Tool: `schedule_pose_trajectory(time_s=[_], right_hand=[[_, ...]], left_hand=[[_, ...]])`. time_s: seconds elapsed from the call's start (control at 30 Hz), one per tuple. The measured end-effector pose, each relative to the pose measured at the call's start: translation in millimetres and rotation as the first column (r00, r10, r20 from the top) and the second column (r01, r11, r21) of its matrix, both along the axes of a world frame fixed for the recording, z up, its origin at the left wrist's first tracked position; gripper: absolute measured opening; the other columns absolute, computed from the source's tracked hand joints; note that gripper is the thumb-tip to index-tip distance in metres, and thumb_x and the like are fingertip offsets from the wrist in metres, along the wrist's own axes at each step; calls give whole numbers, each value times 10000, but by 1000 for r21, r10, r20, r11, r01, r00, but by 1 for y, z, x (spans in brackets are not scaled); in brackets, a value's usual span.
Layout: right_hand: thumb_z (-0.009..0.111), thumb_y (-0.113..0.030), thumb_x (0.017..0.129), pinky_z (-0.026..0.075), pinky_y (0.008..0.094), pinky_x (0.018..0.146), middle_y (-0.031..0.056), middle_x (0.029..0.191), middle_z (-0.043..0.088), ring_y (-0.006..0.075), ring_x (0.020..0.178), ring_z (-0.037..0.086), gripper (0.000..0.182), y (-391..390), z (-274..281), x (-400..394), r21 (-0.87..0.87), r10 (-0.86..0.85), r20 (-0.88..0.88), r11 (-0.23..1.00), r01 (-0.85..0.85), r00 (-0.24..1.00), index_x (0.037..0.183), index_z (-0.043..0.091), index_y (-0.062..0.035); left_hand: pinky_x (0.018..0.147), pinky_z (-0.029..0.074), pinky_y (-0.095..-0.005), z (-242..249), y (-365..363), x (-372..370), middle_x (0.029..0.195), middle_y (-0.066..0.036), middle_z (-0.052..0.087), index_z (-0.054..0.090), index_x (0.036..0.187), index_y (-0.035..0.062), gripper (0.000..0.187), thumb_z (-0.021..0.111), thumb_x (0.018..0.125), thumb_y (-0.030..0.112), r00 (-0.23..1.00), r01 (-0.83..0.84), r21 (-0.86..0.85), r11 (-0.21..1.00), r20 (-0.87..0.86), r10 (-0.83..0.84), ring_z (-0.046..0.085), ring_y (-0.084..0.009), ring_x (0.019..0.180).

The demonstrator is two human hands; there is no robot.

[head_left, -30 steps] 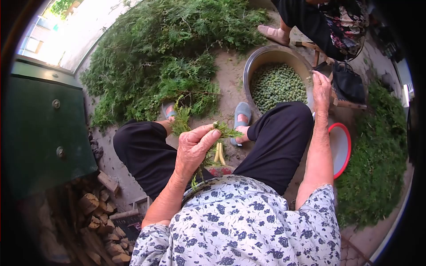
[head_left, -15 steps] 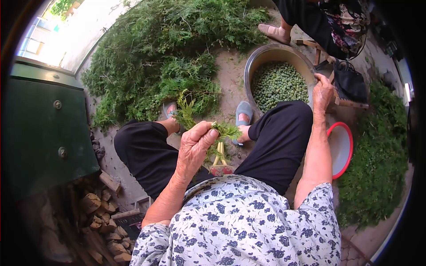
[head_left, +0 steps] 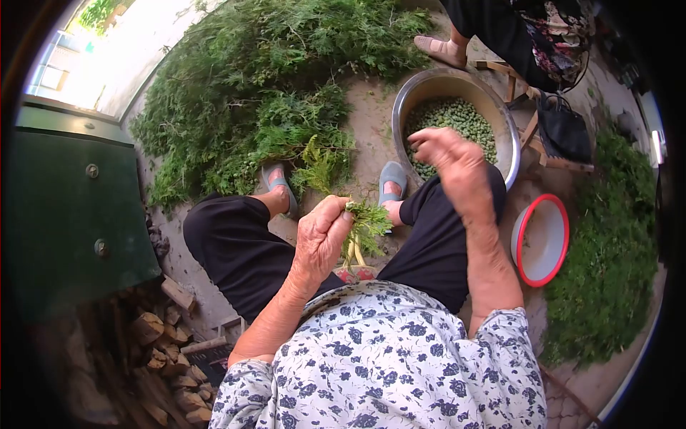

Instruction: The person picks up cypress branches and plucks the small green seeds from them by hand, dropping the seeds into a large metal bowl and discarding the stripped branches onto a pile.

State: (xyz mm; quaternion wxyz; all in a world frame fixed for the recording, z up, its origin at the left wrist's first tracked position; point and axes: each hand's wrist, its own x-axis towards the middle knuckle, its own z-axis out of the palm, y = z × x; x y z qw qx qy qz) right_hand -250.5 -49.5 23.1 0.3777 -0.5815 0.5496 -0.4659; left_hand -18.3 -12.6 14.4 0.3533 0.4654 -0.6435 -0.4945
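My left hand [head_left: 320, 232] is closed in a pinch around a green conifer sprig [head_left: 369, 222], held over the gap between my knees. The sprig's feathery leaves hang out to the right of the fingertips. My right hand [head_left: 457, 164] is raised above my right knee, in front of the near side of a large metal basin [head_left: 510, 121]. Motion smears its fingers, so I cannot make out whether anything is in them. Many small round green cones [head_left: 468, 118] fill the bottom of the basin.
A heap of cut conifer branches [head_left: 236, 93] covers the ground ahead. To the right stand a red-rimmed white bowl [head_left: 547, 239] and more greenery [head_left: 607, 286]. Another person's foot [head_left: 443, 51] is beyond the basin, near a black bag [head_left: 564, 132]. Split firewood [head_left: 171, 357] lies lower left.
My right hand has left the basin's right rim and swung leftward over its near side. My left hand keeps its pinch, with the sprig turned slightly. The red-rimmed bowl has shifted a little left.
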Motion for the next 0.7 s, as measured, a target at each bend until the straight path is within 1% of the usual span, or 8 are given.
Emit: schedule_pose_trajectory(time_s=[0.03, 0.07, 0.1, 0.13, 0.23, 0.5, 0.6, 0.7], right_hand=[[575, -68, 857, 476, 269, 672, 78, 840, 607, 160, 748, 599, 161, 6, 5, 14, 2, 137, -24, 991, -137, 990, 1001, 647, -53], [565, -91, 873, 449, 248, 695, 49, 844, 579, 116, 764, 558, 177, 11, 13, 30, -39, 245, -69, 968, -248, 967, 1020, 621, -11], [575, -87, 863, 447, 262, 715, 67, 874, 585, 144, 798, 559, 187, 16, 11, 40, 28, 303, -34, 953, -302, 952, 1027, 615, -5], [569, -69, 860, 447, 280, 734, 78, 876, 589, 182, 813, 562, 188, 18, 6, 48, -56, 329, -56, 942, -332, 943, 1031, 613, -5], [577, -46, 843, 447, 293, 748, 91, 870, 590, 208, 817, 562, 198, 24, -2, 61, -107, 356, -22, 928, -356, 934, 1034, 614, -5], [638, 10, 763, 472, 293, 681, 95, 843, 578, 216, 782, 582, 204, 33, -3, 73, -187, 285, -41, 939, -287, 958, 967, 640, -6], [654, 18, 741, 478, 299, 674, 96, 842, 582, 222, 775, 592, 207, 34, -8, 79, -248, 219, -110, 939, -240, 970, 944, 640, -18], [664, 26, 723, 485, 310, 667, 99, 845, 588, 230, 772, 599, 196, 36, -9, 82, -271, 143, -101, 948, -166, 984, 910, 635, -24]], left_hand=[[665, 418, -280, 0, 0, 0, 765, -98, 515, 556, 950, -19, 119, 507, 873, 59, 999, 13, -26, 1000, 31, -12, 509, -201, 693], [670, 421, -286, 0, -1, -1, 774, -108, 517, 556, 951, -17, 116, 512, 868, 52, 998, 25, -52, 998, 63, -22, 512, -222, 694], [670, 421, -286, 1, -1, -1, 774, -108, 517, 556, 951, -17, 116, 512, 868, 52, 998, 26, -53, 998, 64, -22, 512, -222, 694], [667, 421, -289, 2, -1, 0, 769, -112, 514, 554, 948, -17, 112, 515, 866, 49, 998, 24, -57, 998, 64, -20, 511, -230, 692], [656, 421, -298, 0, -1, 3, 759, -119, 506, 550, 941, -17, 108, 522, 854, 39, 998, 10, -82, 997, 69, -4, 511, -238, 687], [600, 408, -303, -3, 0, 2, 694, -121, 477, 560, 866, -31, 102, 508, 784, 1, 997, -54, -159, 986, 41, 61, 482, -240, 622], [590, 403, -291, -5, 0, 4, 674, -108, 476, 573, 848, -41, 116, 501, 782, 21, 995, -81, -96, 992, 56, 87, 475, -209, 605], [588, 403, -282, -9, 0, 4, 682, -97, 499, 584, 861, -47, 136, 518, 778, 37, 991, -111, -164, 980, 50, 120, 478, -169, 611]])
